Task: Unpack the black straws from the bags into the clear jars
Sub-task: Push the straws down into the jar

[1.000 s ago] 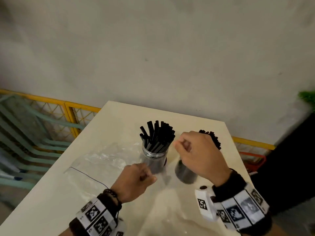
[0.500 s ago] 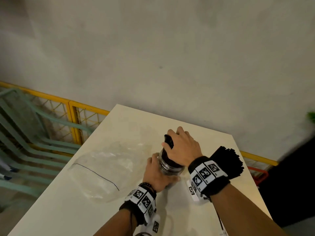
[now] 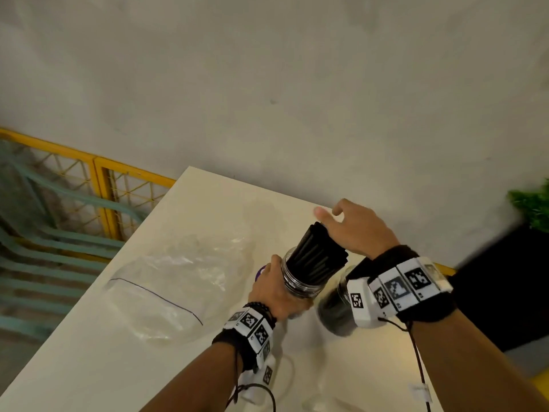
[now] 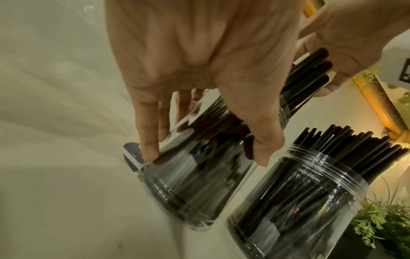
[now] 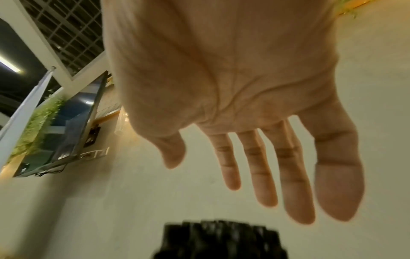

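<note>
My left hand grips a clear jar packed with black straws, and the jar leans away to the right. In the left wrist view its fingers and thumb curl round the jar. My right hand is open, with its palm against the tops of those straws. The right wrist view shows its straight fingers above the blurred straw tops. A second clear jar, also full of straws, stands just to the right, partly hidden under my right wrist.
A crumpled empty clear bag lies on the cream table left of the jars. A small purple item sits behind my left hand. The table's far edge meets the wall; a yellow railing runs at the left and a green plant at the right.
My left hand took hold of the jar and tilted it. My right hand came over the splayed straws, pressed them into a tight bundle, and now lies open against their tops.
</note>
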{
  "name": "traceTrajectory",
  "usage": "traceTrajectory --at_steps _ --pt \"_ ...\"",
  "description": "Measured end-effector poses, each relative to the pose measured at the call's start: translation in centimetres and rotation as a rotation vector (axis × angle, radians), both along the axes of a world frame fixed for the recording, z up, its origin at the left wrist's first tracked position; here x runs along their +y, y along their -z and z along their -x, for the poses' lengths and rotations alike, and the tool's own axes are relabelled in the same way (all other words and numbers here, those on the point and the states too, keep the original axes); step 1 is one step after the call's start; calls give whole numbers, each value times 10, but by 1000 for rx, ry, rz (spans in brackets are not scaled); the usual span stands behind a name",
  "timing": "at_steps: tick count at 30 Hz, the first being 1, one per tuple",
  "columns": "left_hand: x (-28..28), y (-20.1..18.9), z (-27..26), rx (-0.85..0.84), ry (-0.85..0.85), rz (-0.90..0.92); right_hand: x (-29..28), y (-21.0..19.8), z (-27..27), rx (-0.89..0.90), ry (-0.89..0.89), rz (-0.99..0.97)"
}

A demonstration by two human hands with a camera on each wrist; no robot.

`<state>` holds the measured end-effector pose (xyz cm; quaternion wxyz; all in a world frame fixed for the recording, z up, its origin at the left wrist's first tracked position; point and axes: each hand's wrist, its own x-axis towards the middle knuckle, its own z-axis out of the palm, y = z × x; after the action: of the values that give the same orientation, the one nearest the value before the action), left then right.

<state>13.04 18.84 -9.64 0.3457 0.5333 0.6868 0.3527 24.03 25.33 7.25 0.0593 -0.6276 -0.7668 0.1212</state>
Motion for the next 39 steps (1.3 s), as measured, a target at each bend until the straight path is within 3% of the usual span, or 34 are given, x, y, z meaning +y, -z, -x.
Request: traceTrajectory --at_steps 3,5,8,14,17,19,22,27,30,34,36,39 --pt "1 0 2 32 31 -33 -26 34 14 -131 -71 82" --pt "0 1 5 17 22 -32 -34 53 19 -159 -241 -44" --pt "1 1 11 24 34 -7 -23 45 7 68 -394 -45" --pt "2 -1 13 51 59 4 -3 14 -14 263 -233 -3" --pt "2 -1 12 69 56 -13 -15 34 2 126 -214 73" --pt "3 1 11 65 61 -23 -23 53 17 56 -204 -33" --pt "2 1 12 74 64 -34 -13 50 22 208 -277 -186" --pt "2 1 12 61 59 -38 15 25 8 239 -329 23" --pt "2 2 12 59 55 -39 13 13 6 298 -271 -16" --pt "3 5 12 45 51 -38 -15 27 8 18 -353 88" --pt "4 7 12 37 55 -43 -28 52 13 -150 -369 -32" --pt "5 7 11 54 60 -49 -22 60 20 -138 -278 -273"
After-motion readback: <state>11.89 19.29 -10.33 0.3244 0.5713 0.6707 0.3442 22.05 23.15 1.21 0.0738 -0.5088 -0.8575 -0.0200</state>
